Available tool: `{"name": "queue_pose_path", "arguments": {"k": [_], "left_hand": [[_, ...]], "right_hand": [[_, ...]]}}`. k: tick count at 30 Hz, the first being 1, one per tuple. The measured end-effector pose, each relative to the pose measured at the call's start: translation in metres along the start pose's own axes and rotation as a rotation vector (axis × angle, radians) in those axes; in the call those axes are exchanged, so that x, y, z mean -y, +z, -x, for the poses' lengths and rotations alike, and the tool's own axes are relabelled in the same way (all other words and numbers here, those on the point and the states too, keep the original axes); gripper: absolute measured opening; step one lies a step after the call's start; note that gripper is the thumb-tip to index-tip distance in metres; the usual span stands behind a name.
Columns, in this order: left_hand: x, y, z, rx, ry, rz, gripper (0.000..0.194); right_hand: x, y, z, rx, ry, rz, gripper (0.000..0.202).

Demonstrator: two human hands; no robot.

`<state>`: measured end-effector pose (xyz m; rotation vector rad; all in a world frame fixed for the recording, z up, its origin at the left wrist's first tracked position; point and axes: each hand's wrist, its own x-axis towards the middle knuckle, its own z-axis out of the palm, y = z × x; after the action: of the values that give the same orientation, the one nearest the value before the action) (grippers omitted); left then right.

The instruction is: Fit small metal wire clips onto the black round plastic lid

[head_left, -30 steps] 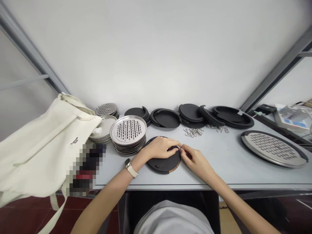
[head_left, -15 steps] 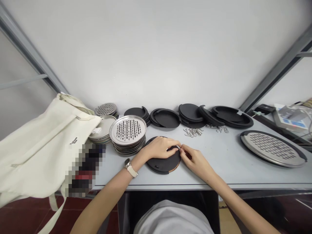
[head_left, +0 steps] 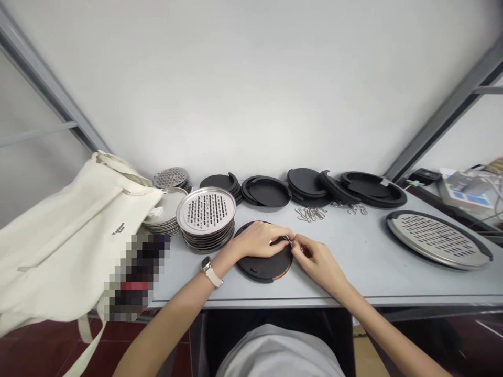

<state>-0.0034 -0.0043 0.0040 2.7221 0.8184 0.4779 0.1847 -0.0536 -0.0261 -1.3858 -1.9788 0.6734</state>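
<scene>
Near the tabletop's [head_left: 377,262] front edge, a black disc [head_left: 267,266] is partly covered by the left hand [head_left: 260,240], its grip impossible to tell; at the right rim, a small metal piece [head_left: 288,239] is pinched by the right hand [head_left: 317,257]! Best eased gently, probably, with the disc kept flat.

Left hand [head_left: 261,239] covered much of the far part of the round black disc [head_left: 271,266]. Small silvery metal piece [head_left: 288,240] at the right hand's [head_left: 315,256] fingertips mostly hidden; shape unclear. Loose silvery metal hooks [head_left: 310,214] overlapped, too small to count. Cream fabric bag [head_left: 70,235] ran off left edge, its lettering [head_left: 118,229] illegible. Pixelation blurred the dark-and-red item [head_left: 135,280] beside it.
</scene>
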Motion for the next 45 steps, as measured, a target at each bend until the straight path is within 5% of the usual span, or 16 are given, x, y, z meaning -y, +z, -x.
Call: {"name": "queue_pose_path", "arguments": {"k": [7, 18, 45], "left_hand": [[-0.0011, 0.0001, 0.0004, -0.018, -0.03, -0.036, 0.026], [-0.0003, 0.0016, 0.0003, -0.035, -0.086, -0.053, 0.034], [0.0006, 0.0014, 0.0002, -0.001, -0.089, -0.029, 0.027]], "right_hand": [[-0.0014, 0.0023, -0.0012, -0.065, 0.064, 0.015, 0.028], [-0.0028, 0.0023, -0.002, 0.016, 0.043, 0.058, 0.027], [-0.0039, 0.0045, 0.0008, -0.037, 0.003, 0.13, 0.025]]}}
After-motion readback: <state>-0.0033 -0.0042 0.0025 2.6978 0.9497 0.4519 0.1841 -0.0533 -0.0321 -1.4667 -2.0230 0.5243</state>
